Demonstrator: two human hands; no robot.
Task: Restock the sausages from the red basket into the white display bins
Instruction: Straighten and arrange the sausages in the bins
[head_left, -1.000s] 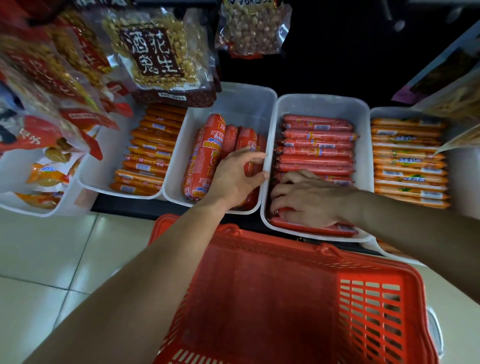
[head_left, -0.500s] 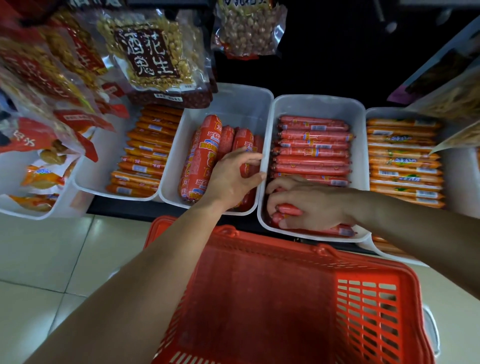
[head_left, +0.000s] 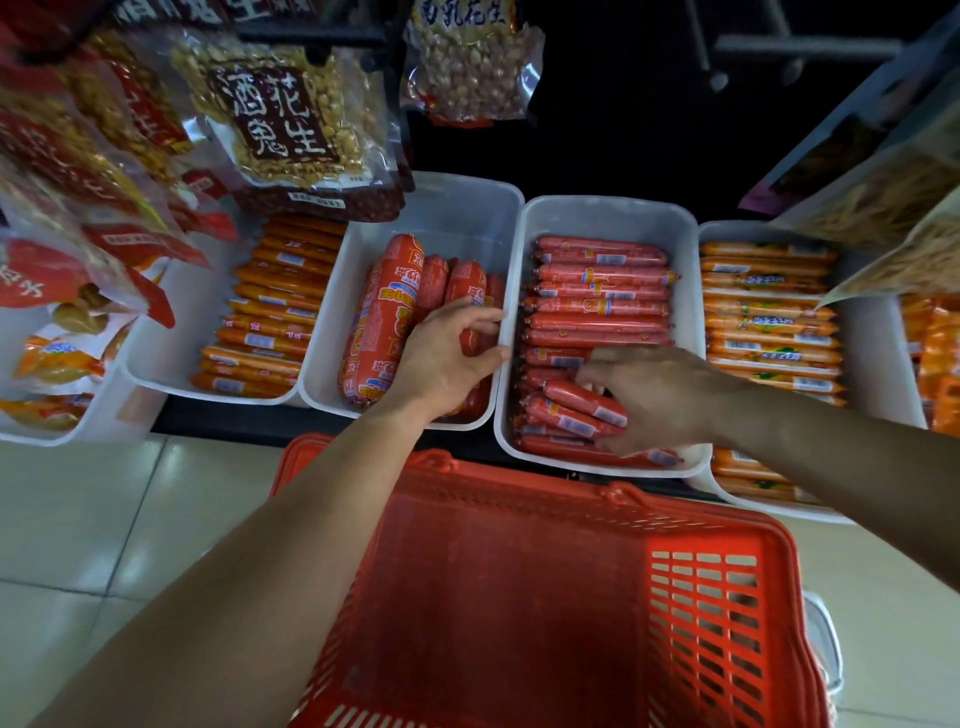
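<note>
The red basket (head_left: 545, 597) shows no sausages inside, so unloading looks finished and the step in hand is tidying the bins.

The right grip (head_left: 654, 397) is down in the middle bin (head_left: 688, 312). Its fingers and thumb curl round the ends of a few thin sausages (head_left: 597, 306) that lie askew at the near end. The left grip (head_left: 447, 358) lies on the thick sausages (head_left: 384, 322) in the bin to the left. Thumb and fingers bracket the one by the right wall, but I cannot tell whether they clasp it or only steady it.

The next move, as I judge it, calls for turning the skewed thin sausages level with the neat rows behind and pressing them flat, so that none rides over the near rim.

Counted:
- One basket.
- Five white bins in a row on the shelf, with the edge of another lower down under the right arm.
- Four thick sausages visible.
- About seven neat rows of thin sausages on top, plus three or four loose ones in front.
- Two bins of orange sausages (head_left: 270, 312), one on each side. They are too tightly stacked to count surely.
</note>
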